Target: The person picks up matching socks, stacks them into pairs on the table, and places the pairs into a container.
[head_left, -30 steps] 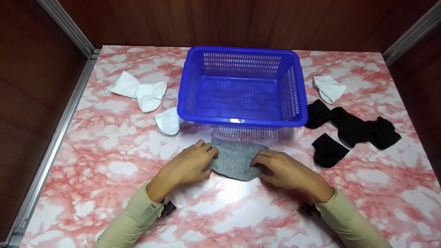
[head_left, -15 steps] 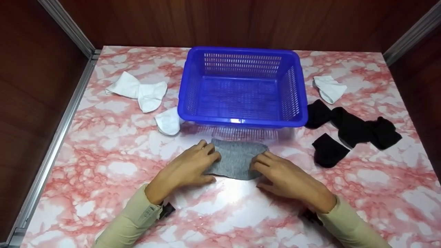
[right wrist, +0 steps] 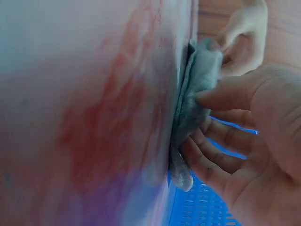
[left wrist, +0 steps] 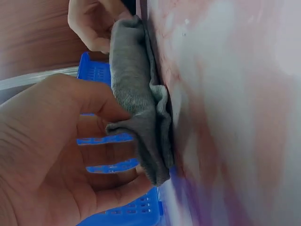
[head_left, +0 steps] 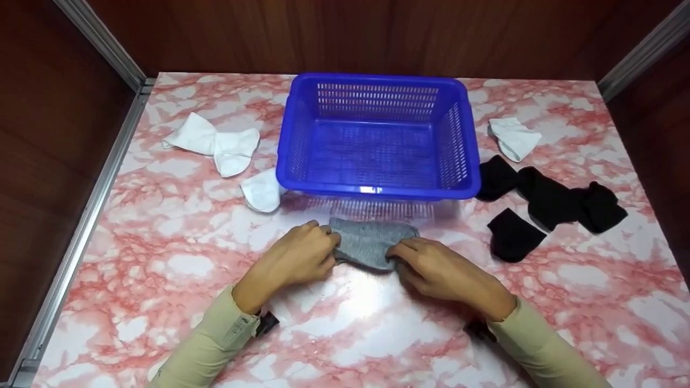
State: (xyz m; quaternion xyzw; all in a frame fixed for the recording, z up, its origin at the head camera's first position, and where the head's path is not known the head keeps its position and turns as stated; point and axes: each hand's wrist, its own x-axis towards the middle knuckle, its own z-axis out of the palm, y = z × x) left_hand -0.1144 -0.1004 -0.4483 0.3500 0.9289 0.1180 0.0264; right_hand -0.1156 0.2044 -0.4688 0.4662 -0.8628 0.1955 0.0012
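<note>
A grey sock (head_left: 364,242) lies folded flat on the table, just in front of the blue basket. My left hand (head_left: 302,253) pinches its left end between thumb and fingers; in the left wrist view the thumb presses on the ribbed knit of the sock (left wrist: 134,80) and a loose flap hangs below. At the other end my right hand (head_left: 444,269) pinches the near right corner. In the right wrist view the right thumb lies on top of the sock (right wrist: 200,106), with the fingers behind it.
Behind the sock stands a blue plastic basket (head_left: 377,190) with slotted walls. White socks (head_left: 234,148) and another white sock (head_left: 261,191) lie to its left. On the right are a white sock (head_left: 515,139), several black socks (head_left: 550,199) and a single black one (head_left: 515,237).
The fingers of both hands have closed from a looser hold onto the grey sock. Its near edge has been turned up away from me, so the sock looks narrower.
</note>
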